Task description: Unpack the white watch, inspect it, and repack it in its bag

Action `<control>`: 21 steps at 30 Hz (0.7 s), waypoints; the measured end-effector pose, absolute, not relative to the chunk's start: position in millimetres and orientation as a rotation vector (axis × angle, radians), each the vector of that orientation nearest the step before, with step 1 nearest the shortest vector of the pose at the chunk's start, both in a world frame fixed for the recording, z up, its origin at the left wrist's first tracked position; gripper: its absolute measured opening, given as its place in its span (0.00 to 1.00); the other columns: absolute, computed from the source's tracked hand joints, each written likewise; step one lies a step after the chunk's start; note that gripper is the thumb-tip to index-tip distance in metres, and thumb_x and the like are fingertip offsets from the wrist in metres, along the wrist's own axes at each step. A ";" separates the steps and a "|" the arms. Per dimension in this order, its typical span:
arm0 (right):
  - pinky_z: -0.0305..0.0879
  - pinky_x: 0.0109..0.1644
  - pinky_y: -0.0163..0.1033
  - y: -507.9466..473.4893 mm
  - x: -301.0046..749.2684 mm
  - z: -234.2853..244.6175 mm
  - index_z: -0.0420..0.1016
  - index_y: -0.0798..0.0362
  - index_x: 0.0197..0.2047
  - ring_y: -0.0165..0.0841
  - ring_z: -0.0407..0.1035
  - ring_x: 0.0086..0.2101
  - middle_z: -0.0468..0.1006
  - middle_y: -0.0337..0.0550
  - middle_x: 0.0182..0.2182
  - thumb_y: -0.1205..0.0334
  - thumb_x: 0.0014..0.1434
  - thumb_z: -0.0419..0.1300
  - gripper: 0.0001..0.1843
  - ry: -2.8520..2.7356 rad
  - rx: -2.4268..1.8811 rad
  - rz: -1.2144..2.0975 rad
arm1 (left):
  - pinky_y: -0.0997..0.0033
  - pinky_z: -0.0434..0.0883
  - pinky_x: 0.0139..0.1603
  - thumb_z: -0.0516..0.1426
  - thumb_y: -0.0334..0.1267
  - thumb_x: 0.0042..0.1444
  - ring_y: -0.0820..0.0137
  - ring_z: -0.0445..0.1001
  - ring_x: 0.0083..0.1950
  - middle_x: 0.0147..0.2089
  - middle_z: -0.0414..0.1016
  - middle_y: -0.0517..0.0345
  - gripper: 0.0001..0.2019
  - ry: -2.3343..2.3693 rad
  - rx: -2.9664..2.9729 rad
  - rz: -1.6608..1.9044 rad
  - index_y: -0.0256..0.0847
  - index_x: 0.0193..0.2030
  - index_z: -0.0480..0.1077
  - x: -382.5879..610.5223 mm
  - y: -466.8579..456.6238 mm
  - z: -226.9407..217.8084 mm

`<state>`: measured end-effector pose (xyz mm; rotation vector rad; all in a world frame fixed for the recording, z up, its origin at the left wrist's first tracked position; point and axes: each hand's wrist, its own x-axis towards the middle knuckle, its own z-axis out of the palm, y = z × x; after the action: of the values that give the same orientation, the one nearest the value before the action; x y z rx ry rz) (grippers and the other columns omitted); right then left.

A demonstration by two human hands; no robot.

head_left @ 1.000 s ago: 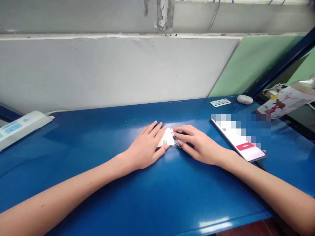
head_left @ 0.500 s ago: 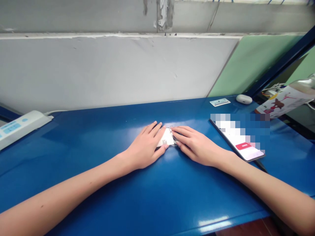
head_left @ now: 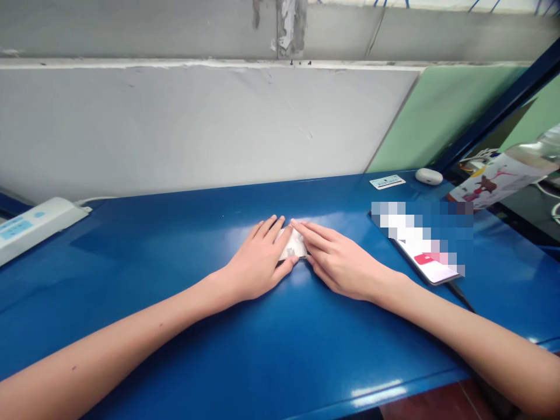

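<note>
Touching a white item (head_left: 297,245) are left hand (head_left: 260,261) and right hand (head_left: 343,262).

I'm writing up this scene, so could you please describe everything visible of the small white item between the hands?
The small white item looks thin and flat, with a greyish mark near its lower edge; its material is unclear. It appears to lie on the blue table, partly hidden: the left hand covers its left side, and the right hand's fingers overlap its right side.
</note>
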<state>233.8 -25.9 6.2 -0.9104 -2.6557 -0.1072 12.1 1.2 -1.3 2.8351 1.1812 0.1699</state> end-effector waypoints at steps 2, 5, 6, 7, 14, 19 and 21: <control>0.60 0.68 0.54 -25.8 231.4 7.2 0.77 0.70 0.50 0.52 0.58 0.66 0.57 0.65 0.69 0.69 0.66 0.49 0.19 -2.674 -0.881 -0.145 | 0.43 0.54 0.70 0.42 0.51 0.71 0.45 0.50 0.75 0.73 0.52 0.30 0.31 1.186 2.827 0.188 0.28 0.71 0.55 12.6 0.9 -1.2; 0.59 0.69 0.56 -25.1 228.0 7.8 0.79 0.68 0.47 0.53 0.57 0.66 0.57 0.65 0.69 0.69 0.66 0.49 0.18 -2.677 -0.856 -0.161 | 0.42 0.55 0.69 0.43 0.51 0.71 0.45 0.51 0.74 0.73 0.54 0.30 0.30 1.183 2.822 0.221 0.29 0.70 0.56 13.2 0.8 -0.9; 0.59 0.68 0.56 -24.5 227.6 7.6 0.79 0.68 0.47 0.53 0.57 0.66 0.57 0.65 0.69 0.69 0.66 0.49 0.18 -2.666 -0.857 -0.136 | 0.41 0.55 0.69 0.44 0.51 0.70 0.45 0.52 0.74 0.73 0.54 0.31 0.30 1.182 2.820 0.225 0.29 0.70 0.56 13.1 0.9 -1.0; 0.60 0.68 0.56 -23.6 227.9 7.1 0.79 0.68 0.47 0.52 0.57 0.66 0.57 0.65 0.69 0.68 0.66 0.50 0.18 -2.643 -0.863 -0.098 | 0.41 0.55 0.69 0.44 0.51 0.70 0.45 0.52 0.74 0.73 0.54 0.31 0.31 1.183 2.817 0.228 0.30 0.70 0.55 12.8 1.1 -1.3; 0.66 0.61 0.61 -10.5 245.6 0.5 0.75 0.61 0.55 0.51 0.63 0.62 0.63 0.63 0.66 0.68 0.66 0.50 0.19 -2.432 -1.019 0.115 | 0.45 0.54 0.71 0.49 0.59 0.65 0.45 0.45 0.76 0.74 0.45 0.25 0.40 1.269 2.721 0.308 0.23 0.70 0.52 8.9 0.7 -5.5; 0.65 0.62 0.61 -3.7 255.9 -3.2 0.65 0.58 0.65 0.49 0.63 0.62 0.66 0.61 0.65 0.72 0.65 0.50 0.26 -2.403 -1.072 0.158 | 0.43 0.54 0.71 0.49 0.59 0.66 0.45 0.47 0.75 0.73 0.49 0.26 0.35 1.262 2.646 0.339 0.27 0.65 0.58 7.3 0.6 -2.8; 0.66 0.61 0.59 -1.9 258.0 -3.4 0.66 0.55 0.65 0.47 0.66 0.60 0.71 0.58 0.62 0.70 0.65 0.51 0.25 -2.381 -1.046 0.157 | 0.42 0.55 0.71 0.48 0.60 0.66 0.46 0.48 0.75 0.73 0.52 0.29 0.33 1.198 2.637 0.367 0.31 0.65 0.59 6.2 1.2 -1.2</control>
<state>258.0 -1.9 -3.4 -1.0455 -2.3808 0.1571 6.2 1.2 -1.2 2.6371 1.1977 0.3665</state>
